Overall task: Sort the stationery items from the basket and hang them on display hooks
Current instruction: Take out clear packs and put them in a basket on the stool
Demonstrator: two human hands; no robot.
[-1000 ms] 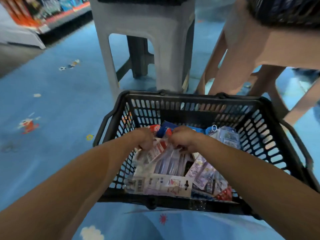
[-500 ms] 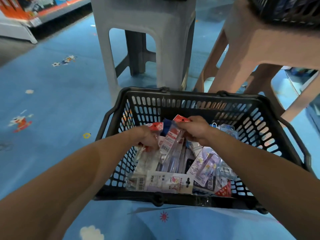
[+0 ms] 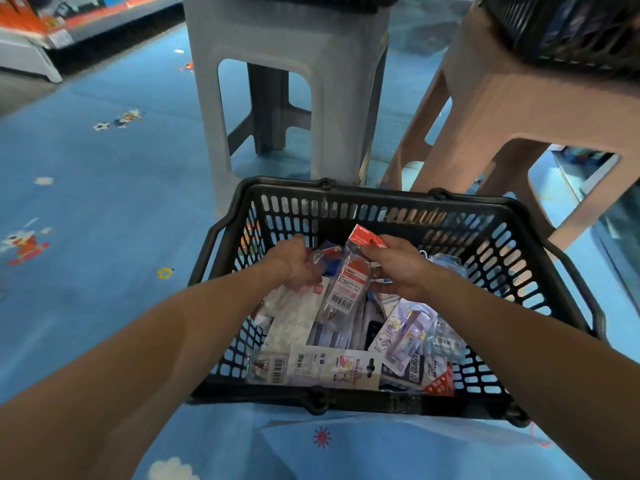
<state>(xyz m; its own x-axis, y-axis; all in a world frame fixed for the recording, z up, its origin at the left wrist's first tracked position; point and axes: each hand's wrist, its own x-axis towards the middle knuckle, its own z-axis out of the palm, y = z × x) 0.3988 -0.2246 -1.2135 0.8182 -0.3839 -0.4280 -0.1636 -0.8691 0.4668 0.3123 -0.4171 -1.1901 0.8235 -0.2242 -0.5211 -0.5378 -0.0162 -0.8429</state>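
Inside a black plastic basket (image 3: 381, 199) on a blue floor (image 3: 104, 237), we see the stationery packets heaped in a loose pile. The right hand (image 3: 398, 268) pinches one of them, a narrow clear packet with a red header card (image 3: 348, 282). It holds this by the top, between thumb and curled fingers, and has it lifted just above the heap. The packet hangs tilted, with its barcode label facing us.

The left hand (image 3: 294, 261) is just beside it, also over the basket. Its fingers curl round the edge of a crinkled clear packet (image 3: 320, 255) that shows some red and blue. Both forearms reach in from the bottom corners of the view.

Below the hands we see a white packet (image 3: 294, 317) on the left. A long white carded packet (image 3: 332, 367) lies flat along the near wall. A purple carded packet (image 3: 405, 329) lies on the right, and a red-cornered packet (image 3: 440, 384) sits in the near right corner. The print on all of them is too small to read.

Just beyond the basket we see a grey plastic stool (image 3: 287, 57). To its right stands a brown plastic stool (image 3: 502, 105) with a second black basket (image 3: 554, 32) on its seat. The floor carries small cartoon prints. A shop shelf (image 3: 62, 26) with an orange edge runs across the far left corner.
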